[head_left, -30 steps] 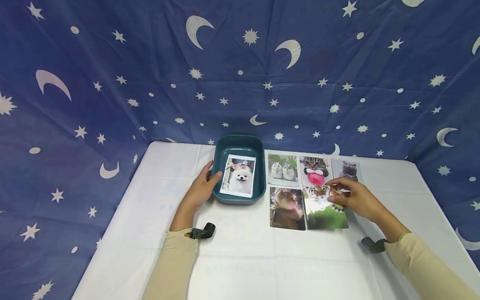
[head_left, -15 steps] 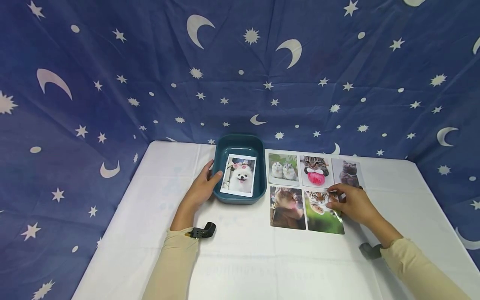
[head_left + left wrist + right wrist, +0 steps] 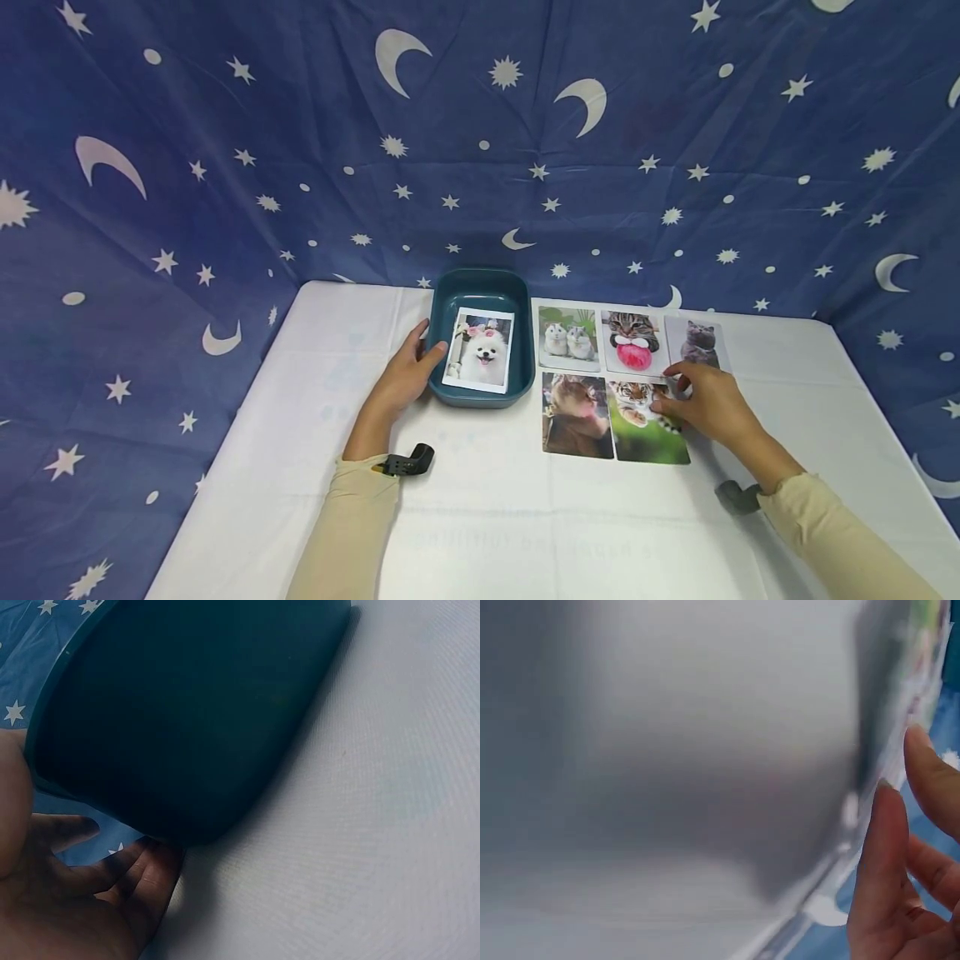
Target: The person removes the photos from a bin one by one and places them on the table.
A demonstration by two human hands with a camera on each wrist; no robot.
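My left hand [image 3: 403,379] grips the near-left side of a dark teal plastic bin [image 3: 521,387], thumb over the rim and fingers along the outer wall. In the left wrist view the fingertips [image 3: 161,862] sit by the bin's wall [image 3: 180,750]. A photo card of a white fluffy dog [image 3: 480,354] lies in the bin. To the right, a tiger photo card [image 3: 648,437] lies on the white table, the front right one of its group. My right hand [image 3: 708,404] touches its upper right part with thumb and index finger, set apart from each other.
Beside the tiger card is a brown animal card [image 3: 577,421]. Behind are a hamster card [image 3: 568,342], a card of a cat with a pink ball [image 3: 632,346] and a grey cat card [image 3: 696,337]. A blue star-and-moon cloth [image 3: 480,192] hangs behind the table [image 3: 480,500].
The tiger card, raised a second ago, has come down flat onto the table beside the brown animal card and shifted slightly. My right hand moved with it. The left hand and bin stayed put.
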